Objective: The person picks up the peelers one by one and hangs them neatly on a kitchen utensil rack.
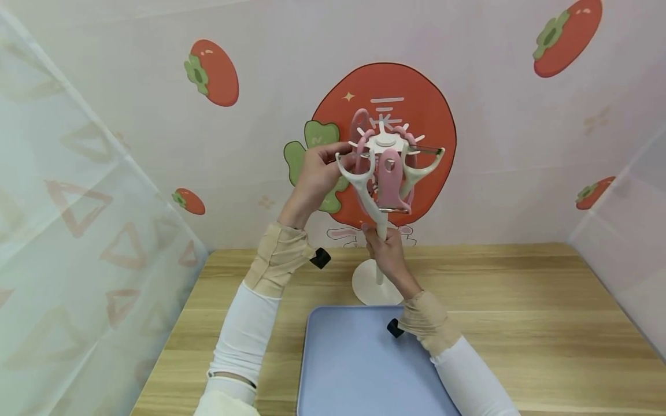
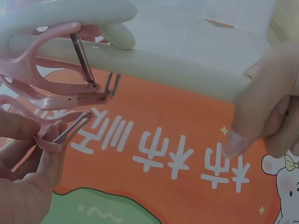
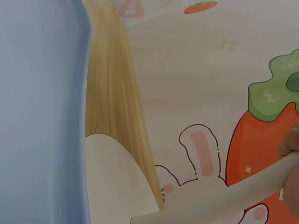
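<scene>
A white stand with a spoked top (image 1: pixel 385 141) carries several hanging peelers. My left hand (image 1: pixel 318 173) is at the left side of the rack, its fingers pinching a pink peeler (image 2: pixel 49 145) by the head, beside the metal blade. Lower down, my right hand (image 1: pixel 387 251) grips the white pole (image 2: pixel 182 72) of the stand. A pink peeler (image 1: pixel 390 179) faces me at the front, between a white peeler (image 1: pixel 362 184) on the left and a cream one (image 1: pixel 416 173) on the right. The right wrist view catches just a bit of the right hand.
The stand's round white base (image 1: pixel 372 283) rests on the wooden table (image 1: pixel 520 323). In front of it lies a blue tray (image 1: pixel 374 358), partly under my right forearm. A printed cloth (image 1: pixel 494 202) hangs behind, with more cloth at both sides.
</scene>
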A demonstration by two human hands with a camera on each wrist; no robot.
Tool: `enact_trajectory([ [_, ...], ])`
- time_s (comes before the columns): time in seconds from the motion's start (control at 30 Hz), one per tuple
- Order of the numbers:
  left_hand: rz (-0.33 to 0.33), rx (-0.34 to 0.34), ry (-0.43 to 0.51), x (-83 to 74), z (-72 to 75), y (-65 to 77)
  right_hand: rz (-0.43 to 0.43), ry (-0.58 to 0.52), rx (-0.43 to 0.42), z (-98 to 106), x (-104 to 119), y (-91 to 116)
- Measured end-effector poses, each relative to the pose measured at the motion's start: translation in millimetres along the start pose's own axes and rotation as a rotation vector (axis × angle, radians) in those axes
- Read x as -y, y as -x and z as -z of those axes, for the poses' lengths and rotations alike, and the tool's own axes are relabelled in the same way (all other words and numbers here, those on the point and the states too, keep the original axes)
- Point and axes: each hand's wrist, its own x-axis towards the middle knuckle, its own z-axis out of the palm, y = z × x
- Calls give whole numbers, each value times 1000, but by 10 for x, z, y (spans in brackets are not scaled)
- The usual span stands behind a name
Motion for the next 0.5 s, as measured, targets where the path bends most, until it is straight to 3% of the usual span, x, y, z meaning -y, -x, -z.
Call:
enact_trajectory([
  [0.13,-7,29,10,-36,-19,-14,3,5,0,-6,5,-3],
  [0.33,5,-2,98,-33,-56,-38,1,16,-8,-10,0,2],
  [0.5,25,-6,114,-11,-74,-52,-3,8,-9,-16,11,7],
])
